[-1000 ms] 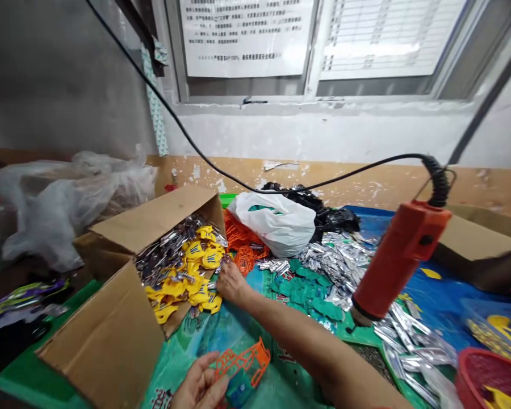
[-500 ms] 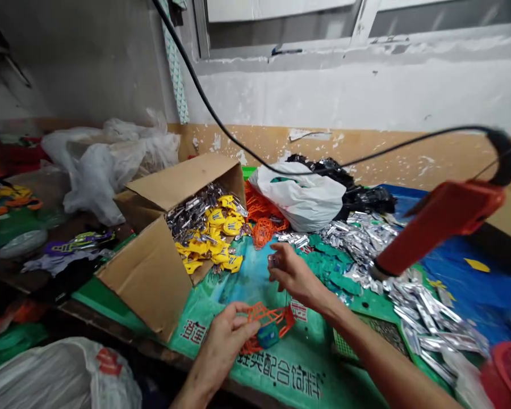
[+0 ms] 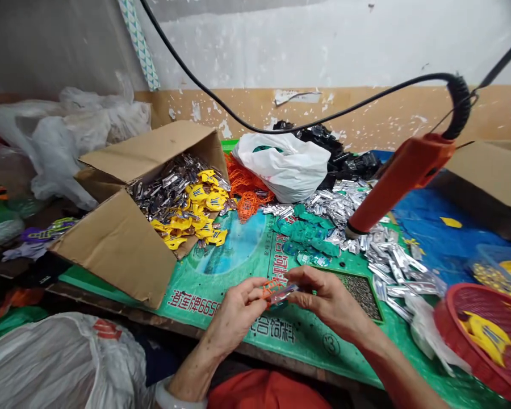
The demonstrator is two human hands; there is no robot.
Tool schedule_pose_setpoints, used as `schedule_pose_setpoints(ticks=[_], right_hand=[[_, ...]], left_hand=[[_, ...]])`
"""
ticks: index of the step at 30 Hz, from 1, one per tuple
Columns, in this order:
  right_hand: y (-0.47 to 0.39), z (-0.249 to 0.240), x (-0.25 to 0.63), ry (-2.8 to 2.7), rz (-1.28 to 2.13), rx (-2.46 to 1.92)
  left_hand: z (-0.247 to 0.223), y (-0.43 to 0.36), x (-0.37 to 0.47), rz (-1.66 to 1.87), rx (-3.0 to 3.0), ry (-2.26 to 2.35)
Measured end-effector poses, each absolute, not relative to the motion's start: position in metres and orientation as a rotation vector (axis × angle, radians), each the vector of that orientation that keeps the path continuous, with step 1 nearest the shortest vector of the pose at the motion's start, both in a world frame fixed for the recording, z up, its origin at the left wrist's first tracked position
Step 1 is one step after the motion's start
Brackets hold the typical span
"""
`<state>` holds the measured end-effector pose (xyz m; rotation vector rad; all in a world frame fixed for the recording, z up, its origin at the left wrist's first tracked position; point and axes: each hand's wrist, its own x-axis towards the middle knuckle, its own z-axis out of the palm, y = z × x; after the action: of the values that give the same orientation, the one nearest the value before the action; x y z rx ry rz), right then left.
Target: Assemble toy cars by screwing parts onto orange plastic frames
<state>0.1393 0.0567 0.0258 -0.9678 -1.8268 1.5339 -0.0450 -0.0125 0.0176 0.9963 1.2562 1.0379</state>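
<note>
My left hand [image 3: 235, 311] pinches a small orange mesh piece [image 3: 269, 288] above the table's front part. My right hand [image 3: 330, 301] meets it from the other side, fingers closed on a small shiny strip [image 3: 283, 294] that lies against the mesh. A bit of teal shows under the strip, mostly hidden. Behind the hands lies a pile of green plastic pieces [image 3: 310, 236]. To the left, a cardboard box [image 3: 123, 250] on its side spills dark metallic parts [image 3: 170, 190] and yellow pieces [image 3: 196, 210].
An orange-red power tool [image 3: 402, 184] hangs from a black cable, its tip above silvery strips [image 3: 392, 261]. A green tray [image 3: 380, 295] of tiny metal parts sits beside my right hand. A red basket [image 3: 455, 346] stands right; orange netting [image 3: 249, 201] and a white bag [image 3: 285, 167] lie behind.
My right hand has come back towards me from over the table and now meets the left at the orange mesh piece. The view has tilted down and turned right.
</note>
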Motion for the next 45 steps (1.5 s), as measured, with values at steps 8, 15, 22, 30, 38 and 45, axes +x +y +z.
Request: schedule_pose_setpoints(ticks=[8,15,22,30,38,45], right_hand=[[0.045,0.015,0.134,-1.880,1.213,-0.870],[0.040,0.013,0.134,-1.923,0.893,-0.837],[0.034,0.018,0.139,-2.023,0.730,-0.827],[0.025,0.012,0.146,-2.025,0.597,-0.695],[0.009,0.015,0.150,-1.999,0.414,-0.684],[0.004,0.017,0.154,-2.025,0.195,-0.685]], left_hand=[[0.023,-0.015,-0.038,1.039,1.129,1.275],[0.019,-0.019,-0.034,1.059,1.215,1.312],[0.018,-0.022,-0.035,1.089,1.450,1.405],[0.012,-0.025,-0.041,1.215,2.083,1.414],[0.019,-0.030,-0.038,1.282,2.245,1.262],[0.024,-0.028,-0.037,1.315,2.425,1.173]])
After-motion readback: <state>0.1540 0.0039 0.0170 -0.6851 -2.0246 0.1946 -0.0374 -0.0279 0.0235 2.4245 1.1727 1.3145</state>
